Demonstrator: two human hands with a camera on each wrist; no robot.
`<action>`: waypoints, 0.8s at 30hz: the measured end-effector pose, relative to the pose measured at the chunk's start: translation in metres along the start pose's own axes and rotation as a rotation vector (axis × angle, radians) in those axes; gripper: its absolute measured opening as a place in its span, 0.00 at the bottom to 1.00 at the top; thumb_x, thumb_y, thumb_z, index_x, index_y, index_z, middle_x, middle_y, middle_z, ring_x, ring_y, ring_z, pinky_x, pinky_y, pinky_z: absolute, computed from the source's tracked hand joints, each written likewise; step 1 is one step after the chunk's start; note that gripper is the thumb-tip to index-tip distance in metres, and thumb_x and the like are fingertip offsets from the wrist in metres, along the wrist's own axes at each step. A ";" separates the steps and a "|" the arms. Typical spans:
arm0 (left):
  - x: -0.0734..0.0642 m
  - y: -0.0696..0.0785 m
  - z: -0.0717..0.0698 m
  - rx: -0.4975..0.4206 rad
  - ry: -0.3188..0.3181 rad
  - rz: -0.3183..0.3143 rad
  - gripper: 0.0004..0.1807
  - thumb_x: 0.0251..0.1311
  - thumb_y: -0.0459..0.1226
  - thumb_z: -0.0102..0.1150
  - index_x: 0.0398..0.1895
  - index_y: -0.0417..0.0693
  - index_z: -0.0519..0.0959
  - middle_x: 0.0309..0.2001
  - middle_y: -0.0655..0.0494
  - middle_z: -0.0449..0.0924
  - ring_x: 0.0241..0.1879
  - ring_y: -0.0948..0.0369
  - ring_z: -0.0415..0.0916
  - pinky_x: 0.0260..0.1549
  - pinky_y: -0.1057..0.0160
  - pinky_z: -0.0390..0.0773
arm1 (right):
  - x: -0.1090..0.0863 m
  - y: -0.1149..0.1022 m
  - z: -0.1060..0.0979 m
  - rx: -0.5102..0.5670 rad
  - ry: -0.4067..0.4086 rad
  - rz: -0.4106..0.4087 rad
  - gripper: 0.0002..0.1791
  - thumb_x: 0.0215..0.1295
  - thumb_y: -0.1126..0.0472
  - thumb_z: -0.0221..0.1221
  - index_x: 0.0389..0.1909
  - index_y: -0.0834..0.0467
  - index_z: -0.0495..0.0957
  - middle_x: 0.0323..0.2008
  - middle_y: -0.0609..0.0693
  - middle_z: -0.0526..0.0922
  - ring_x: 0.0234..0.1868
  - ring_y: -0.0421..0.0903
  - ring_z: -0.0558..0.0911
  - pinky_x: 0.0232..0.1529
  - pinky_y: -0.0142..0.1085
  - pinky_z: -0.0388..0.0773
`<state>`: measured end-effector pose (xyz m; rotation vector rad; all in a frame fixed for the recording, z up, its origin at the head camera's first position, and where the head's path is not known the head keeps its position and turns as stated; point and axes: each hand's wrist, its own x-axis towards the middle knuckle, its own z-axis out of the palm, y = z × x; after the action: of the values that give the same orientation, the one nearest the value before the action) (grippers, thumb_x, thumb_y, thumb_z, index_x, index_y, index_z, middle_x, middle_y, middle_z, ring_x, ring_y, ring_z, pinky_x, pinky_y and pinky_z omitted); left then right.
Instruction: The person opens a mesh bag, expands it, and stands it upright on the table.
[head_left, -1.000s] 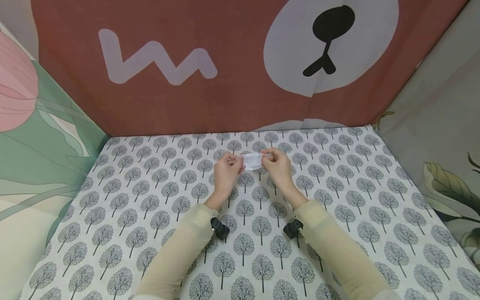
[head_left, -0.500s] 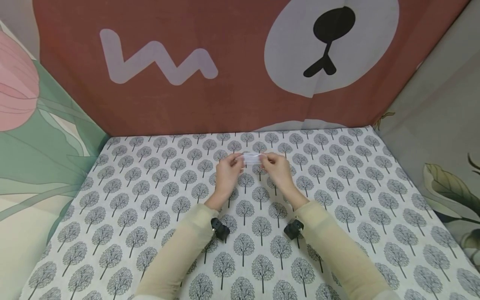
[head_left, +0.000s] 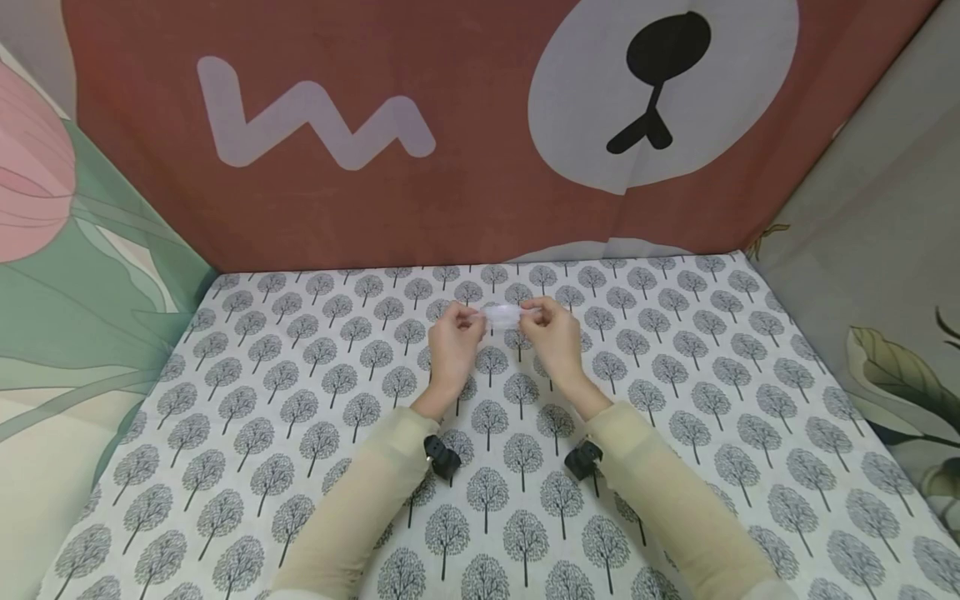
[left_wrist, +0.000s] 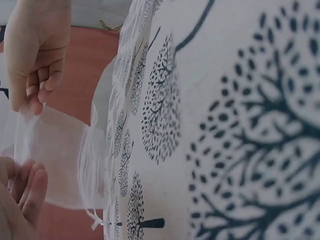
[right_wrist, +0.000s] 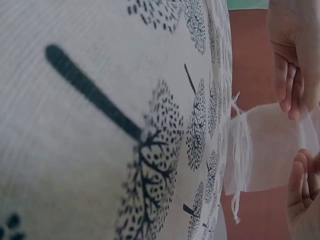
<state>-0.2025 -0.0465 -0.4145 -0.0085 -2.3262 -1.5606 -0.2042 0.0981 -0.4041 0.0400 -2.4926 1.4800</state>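
A small sheer white drawstring pouch (head_left: 502,317) is stretched between both hands above the far middle of the table. My left hand (head_left: 455,343) pinches one side of it between thumb and fingers. On the opposite side, my right hand (head_left: 553,340) pinches it in the same way. From the left wrist, the see-through pouch (left_wrist: 62,155) hangs down from the fingertips, its gathered white cords at the lower end close to the cloth. A knotted cord end (right_wrist: 237,217) dangles from the pouch in the right wrist view.
A white cloth printed with dark trees (head_left: 360,412) covers the table. Behind it rises a red-brown wall hanging (head_left: 480,217). Fabric with large flowers and leaves (head_left: 112,233) stands at the left, and a grey leafy one (head_left: 862,250) at the right.
The pouch has tipped and shows as a narrower band in the head view. Fingers of both hands have shifted slightly on its edges, and the hands stay in nearly the same place.
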 end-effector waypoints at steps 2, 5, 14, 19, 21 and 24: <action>-0.001 0.001 -0.001 0.012 -0.002 0.004 0.05 0.61 0.32 0.58 0.34 0.37 0.77 0.29 0.43 0.86 0.24 0.54 0.82 0.15 0.76 0.73 | -0.001 -0.001 0.001 -0.037 0.009 -0.032 0.13 0.60 0.68 0.53 0.45 0.63 0.79 0.22 0.58 0.83 0.13 0.41 0.70 0.11 0.23 0.60; -0.001 0.001 -0.001 0.019 -0.017 0.000 0.06 0.62 0.33 0.56 0.35 0.37 0.75 0.27 0.43 0.85 0.23 0.52 0.82 0.14 0.75 0.73 | -0.002 -0.002 0.002 -0.074 0.009 -0.057 0.15 0.59 0.69 0.51 0.46 0.63 0.78 0.19 0.56 0.82 0.11 0.37 0.65 0.09 0.24 0.57; 0.000 0.002 -0.001 -0.038 -0.072 -0.067 0.14 0.66 0.36 0.51 0.48 0.37 0.79 0.37 0.41 0.87 0.33 0.50 0.86 0.22 0.70 0.83 | 0.001 0.000 -0.001 -0.097 -0.014 -0.004 0.15 0.64 0.63 0.54 0.49 0.65 0.75 0.34 0.61 0.85 0.26 0.51 0.82 0.17 0.23 0.71; 0.001 0.001 -0.001 -0.043 -0.072 -0.051 0.10 0.66 0.35 0.53 0.42 0.35 0.79 0.36 0.40 0.86 0.33 0.48 0.86 0.27 0.68 0.85 | 0.002 0.002 -0.001 -0.129 0.008 -0.019 0.11 0.65 0.63 0.54 0.43 0.66 0.78 0.34 0.60 0.84 0.29 0.50 0.81 0.21 0.24 0.74; 0.001 0.000 -0.001 -0.031 -0.061 -0.032 0.08 0.65 0.34 0.56 0.39 0.36 0.78 0.35 0.40 0.86 0.32 0.48 0.85 0.26 0.69 0.85 | 0.002 0.002 -0.001 -0.143 0.015 -0.028 0.10 0.64 0.63 0.55 0.40 0.66 0.79 0.33 0.60 0.84 0.29 0.50 0.81 0.21 0.24 0.73; 0.002 -0.001 -0.001 -0.002 -0.042 -0.003 0.06 0.62 0.33 0.59 0.35 0.36 0.78 0.33 0.41 0.86 0.30 0.48 0.85 0.23 0.69 0.83 | 0.002 0.001 -0.001 -0.161 0.023 -0.035 0.08 0.62 0.65 0.56 0.39 0.66 0.78 0.32 0.60 0.84 0.29 0.50 0.81 0.21 0.23 0.72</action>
<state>-0.2038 -0.0481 -0.4142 -0.0381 -2.3573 -1.5794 -0.2059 0.0997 -0.4040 0.0380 -2.5694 1.2551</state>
